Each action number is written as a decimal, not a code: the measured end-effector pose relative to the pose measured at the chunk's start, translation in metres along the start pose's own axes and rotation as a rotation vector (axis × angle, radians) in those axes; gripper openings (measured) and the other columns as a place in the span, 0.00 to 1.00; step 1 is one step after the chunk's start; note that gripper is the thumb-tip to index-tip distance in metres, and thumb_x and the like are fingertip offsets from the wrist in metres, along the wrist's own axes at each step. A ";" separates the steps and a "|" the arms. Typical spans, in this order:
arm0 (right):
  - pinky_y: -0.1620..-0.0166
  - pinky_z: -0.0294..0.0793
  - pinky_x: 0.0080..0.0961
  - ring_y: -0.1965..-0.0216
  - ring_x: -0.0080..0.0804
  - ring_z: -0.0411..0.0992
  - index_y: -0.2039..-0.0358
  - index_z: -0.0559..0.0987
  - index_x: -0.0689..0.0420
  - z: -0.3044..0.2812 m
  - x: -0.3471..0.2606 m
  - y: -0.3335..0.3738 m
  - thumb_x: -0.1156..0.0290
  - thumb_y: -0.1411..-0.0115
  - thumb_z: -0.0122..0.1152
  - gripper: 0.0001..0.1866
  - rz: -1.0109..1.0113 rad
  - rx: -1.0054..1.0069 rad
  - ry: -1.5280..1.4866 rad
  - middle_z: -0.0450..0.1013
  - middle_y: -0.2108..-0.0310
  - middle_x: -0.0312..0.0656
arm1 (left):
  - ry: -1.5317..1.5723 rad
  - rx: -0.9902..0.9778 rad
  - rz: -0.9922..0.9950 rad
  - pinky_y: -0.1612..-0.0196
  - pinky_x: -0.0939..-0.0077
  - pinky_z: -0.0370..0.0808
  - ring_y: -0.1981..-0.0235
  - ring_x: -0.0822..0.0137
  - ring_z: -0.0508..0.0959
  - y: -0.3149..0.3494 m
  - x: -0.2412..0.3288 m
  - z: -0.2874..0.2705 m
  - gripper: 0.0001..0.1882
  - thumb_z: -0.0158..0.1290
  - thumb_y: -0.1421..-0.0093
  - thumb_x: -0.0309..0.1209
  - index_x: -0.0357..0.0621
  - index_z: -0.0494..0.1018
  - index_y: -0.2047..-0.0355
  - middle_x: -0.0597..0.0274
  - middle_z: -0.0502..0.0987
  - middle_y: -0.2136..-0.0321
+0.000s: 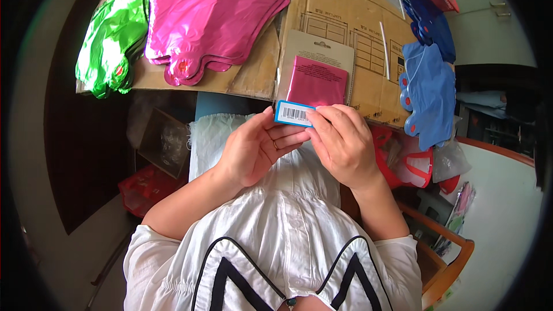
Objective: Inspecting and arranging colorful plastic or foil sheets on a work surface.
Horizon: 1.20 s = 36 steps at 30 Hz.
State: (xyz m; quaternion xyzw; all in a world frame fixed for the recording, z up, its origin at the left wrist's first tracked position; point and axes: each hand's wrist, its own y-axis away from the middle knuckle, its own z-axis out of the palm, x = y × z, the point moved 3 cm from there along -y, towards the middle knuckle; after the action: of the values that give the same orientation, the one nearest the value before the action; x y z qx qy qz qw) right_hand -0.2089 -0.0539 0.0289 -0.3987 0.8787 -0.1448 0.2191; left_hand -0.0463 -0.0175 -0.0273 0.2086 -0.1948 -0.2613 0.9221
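A small white barcode label (294, 114) with a blue border is pinched at its right end between the thumb and fingers of my right hand (347, 147). My left hand (256, 147) lies palm up at the label's lower left, its fingers stretched out beneath it and its thumb raised beside its left edge. Just beyond the label, a grey backing card (321, 43) with a hanging hole carries a folded pink foil piece (317, 83). The label covers part of the card's lower edge, so I cannot tell whether they touch.
Cardboard (262, 66) covers the table. Pink foil balloons (216, 14) and green foil balloons (109, 37) lie flat at the left, blue balloons (429, 92) at the right. A thin white stick (385, 52) rests on the cardboard. Below are an open box (164, 143) and a wooden chair (455, 265).
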 end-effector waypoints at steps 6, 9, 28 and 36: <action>0.57 0.77 0.35 0.60 0.43 0.75 0.57 0.78 0.66 0.002 0.004 -0.003 0.79 0.51 0.64 0.18 -0.077 -0.050 0.083 0.75 0.59 0.49 | -0.139 -0.008 0.133 0.42 0.61 0.72 0.52 0.57 0.79 -0.003 -0.001 0.001 0.23 0.33 0.27 0.39 0.34 0.70 0.49 0.47 0.79 0.56; 0.59 0.78 0.33 0.59 0.42 0.75 0.58 0.78 0.68 0.003 0.004 -0.004 0.76 0.48 0.59 0.17 -0.140 -0.066 0.163 0.75 0.59 0.51 | -0.286 0.006 0.239 0.47 0.64 0.75 0.56 0.59 0.81 -0.004 0.000 -0.008 0.20 0.37 0.27 0.38 0.33 0.71 0.51 0.49 0.80 0.59; 0.67 0.75 0.33 0.71 0.39 0.74 0.70 0.73 0.59 -0.007 0.006 -0.028 0.79 0.53 0.64 0.09 0.111 -0.098 -0.055 0.71 0.72 0.41 | -0.602 -0.007 0.499 0.53 0.71 0.75 0.61 0.66 0.80 -0.024 -0.008 -0.033 0.15 0.43 0.28 0.34 0.34 0.73 0.60 0.54 0.80 0.64; 0.68 0.74 0.34 0.73 0.39 0.73 0.74 0.71 0.56 -0.007 0.007 -0.030 0.78 0.52 0.63 0.09 0.080 -0.142 -0.049 0.69 0.75 0.41 | -0.246 -0.063 0.280 0.51 0.70 0.76 0.59 0.66 0.79 -0.024 -0.016 -0.005 0.16 0.47 0.30 0.38 0.35 0.73 0.56 0.56 0.79 0.60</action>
State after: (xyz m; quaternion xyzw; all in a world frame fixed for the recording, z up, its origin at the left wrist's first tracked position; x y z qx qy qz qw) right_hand -0.1977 -0.0782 0.0460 -0.3812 0.8963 -0.0634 0.2176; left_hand -0.0664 -0.0254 -0.0471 0.1167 -0.3251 -0.1598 0.9247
